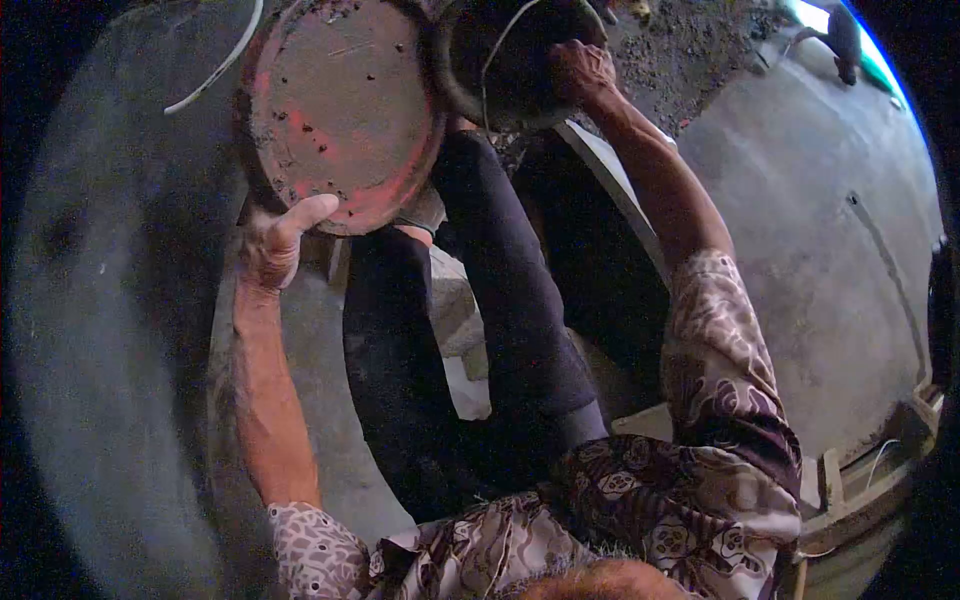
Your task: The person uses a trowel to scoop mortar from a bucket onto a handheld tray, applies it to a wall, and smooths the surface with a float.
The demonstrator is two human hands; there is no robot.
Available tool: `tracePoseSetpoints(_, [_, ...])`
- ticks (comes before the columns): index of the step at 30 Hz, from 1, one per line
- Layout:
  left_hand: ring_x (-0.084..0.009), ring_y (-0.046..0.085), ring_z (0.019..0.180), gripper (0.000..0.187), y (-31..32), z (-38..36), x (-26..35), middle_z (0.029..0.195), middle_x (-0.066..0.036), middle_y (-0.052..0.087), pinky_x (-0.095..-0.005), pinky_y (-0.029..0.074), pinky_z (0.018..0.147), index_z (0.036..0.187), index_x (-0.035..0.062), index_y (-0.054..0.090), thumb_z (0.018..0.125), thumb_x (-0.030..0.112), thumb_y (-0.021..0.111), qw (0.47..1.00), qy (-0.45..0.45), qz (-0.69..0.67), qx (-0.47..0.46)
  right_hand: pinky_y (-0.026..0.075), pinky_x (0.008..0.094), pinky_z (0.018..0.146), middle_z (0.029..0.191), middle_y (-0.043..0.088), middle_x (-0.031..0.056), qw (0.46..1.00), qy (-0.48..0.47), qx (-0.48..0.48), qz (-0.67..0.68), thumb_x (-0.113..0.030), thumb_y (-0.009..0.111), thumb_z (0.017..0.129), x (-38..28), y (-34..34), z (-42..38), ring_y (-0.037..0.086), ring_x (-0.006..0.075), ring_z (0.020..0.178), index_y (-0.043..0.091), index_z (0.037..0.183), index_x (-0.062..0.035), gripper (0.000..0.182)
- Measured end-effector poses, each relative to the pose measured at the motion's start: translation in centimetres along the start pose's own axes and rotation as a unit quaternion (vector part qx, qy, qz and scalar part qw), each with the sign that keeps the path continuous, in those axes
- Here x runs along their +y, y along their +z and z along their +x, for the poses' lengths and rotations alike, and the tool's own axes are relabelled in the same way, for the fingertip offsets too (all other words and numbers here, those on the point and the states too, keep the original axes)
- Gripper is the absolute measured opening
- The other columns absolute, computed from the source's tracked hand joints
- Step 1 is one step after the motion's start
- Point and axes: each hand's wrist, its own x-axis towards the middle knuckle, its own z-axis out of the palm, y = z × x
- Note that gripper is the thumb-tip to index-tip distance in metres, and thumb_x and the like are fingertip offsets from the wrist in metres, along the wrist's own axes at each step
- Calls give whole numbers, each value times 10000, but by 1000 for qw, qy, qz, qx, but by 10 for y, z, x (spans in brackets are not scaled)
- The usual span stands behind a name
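A round, shallow reddish pan [345,110], coated with grey mud and dotted with dark crumbs, is tilted at the upper left of centre. My left hand [282,238] grips its lower rim, thumb on top and fingers underneath. Beside it on the right is a dark round bucket [465,75] with a thin pale handle arching across its opening. My right hand [583,72] is closed at the bucket's right side, over the dark opening; what its fingers hold, if anything, is hidden.
Dark, wet soil [690,50] lies scattered on the floor right of the bucket. A pale curved strip [215,80] is at the upper left. My legs are below the pan. A wooden frame [865,490] stands at the lower right, and a small dark animal at the upper right.
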Motion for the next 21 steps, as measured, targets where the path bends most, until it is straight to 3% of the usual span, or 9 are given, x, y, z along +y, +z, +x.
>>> tracePoseSetpoints(3, [-211, 479, 1106, 618, -12, -7, 12, 1215, -79, 515, -349, 344, 997, 1216, 22, 485, 646, 140, 694, 995, -14, 86, -49, 519, 422, 711, 907, 639, 193, 1000, 13, -7, 11, -239, 588, 763, -1, -13, 2, 633, 341, 861, 656, 881, -84, 207])
tracePoseSetpoints(5, [-215, 478, 1109, 628, -15, -3, 27, 1218, -80, 513, -349, 342, 999, 1222, 22, 480, 642, 138, 691, 987, 8, 144, -74, 516, 433, 719, 918, 636, 194, 999, 29, 15, 11, -256, 584, 767, 0, -61, 17, 629, 353, 864, 650, 910, -92, 227])
tracePoseSetpoints(9, [-221, 477, 1111, 645, -1, -13, 72, 1220, -82, 512, -348, 339, 1001, 1235, 24, 466, 639, 138, 684, 995, 86, 49, -22, 504, 467, 736, 915, 631, 199, 997, -25, 68, 20, -330, 589, 761, 4, -140, 16, 617, 386, 845, 634, 936, -79, 310])
tracePoseSetpoints(13, [-224, 475, 1118, 642, -10, -14, 95, 1227, -90, 507, -352, 333, 1006, 1239, 21, 461, 649, 151, 679, 996, 71, 46, -17, 505, 463, 730, 888, 629, 206, 989, -47, 140, 13, -329, 597, 743, 15, -201, 18, 611, 403, 827, 629, 888, -58, 308])
tracePoseSetpoints(15, [-227, 473, 1124, 640, -16, -7, 100, 1232, -95, 504, -354, 331, 1008, 1241, 20, 458, 654, 154, 676, 996, 55, 63, -23, 505, 464, 719, 872, 628, 207, 987, -39, 155, 12, -322, 599, 737, 13, -216, 29, 611, 404, 817, 626, 862, -48, 303])
tracePoseSetpoints(17, [-237, 471, 1126, 650, -19, -40, 102, 1238, -104, 499, -350, 332, 1007, 1247, 18, 451, 658, 163, 686, 996, 57, 64, -31, 506, 464, 691, 831, 632, 199, 973, -93, 200, 73, -320, 607, 732, -17, -180, 31, 617, 390, 796, 622, 789, -29, 297])
tracePoseSetpoints(18, [-237, 471, 1126, 650, -25, -50, 92, 1238, -104, 499, -350, 332, 1007, 1247, 18, 451, 658, 163, 686, 997, 37, 64, -23, 506, 464, 691, 831, 632, 199, 974, -102, 183, 82, -320, 607, 732, -33, -166, 31, 617, 390, 796, 622, 789, -29, 297])
tracePoseSetpoints(20, [-239, 472, 1124, 654, -36, -66, 67, 1238, -105, 499, -349, 334, 1005, 1248, 17, 448, 659, 164, 690, 996, -6, 85, -16, 508, 458, 657, 790, 623, 219, 992, -115, 14, 39, -307, 615, 725, -74, -155, 24, 622, 381, 766, 622, 767, -25, 285])
tracePoseSetpoints(21, [-241, 473, 1123, 655, -42, -72, 53, 1238, -106, 499, -348, 335, 1004, 1249, 17, 447, 659, 165, 693, 995, -28, 95, -13, 508, 458, 657, 790, 623, 219, 991, -126, -2, 46, -307, 615, 725, -85, -130, 28, 622, 381, 766, 622, 767, -25, 285])
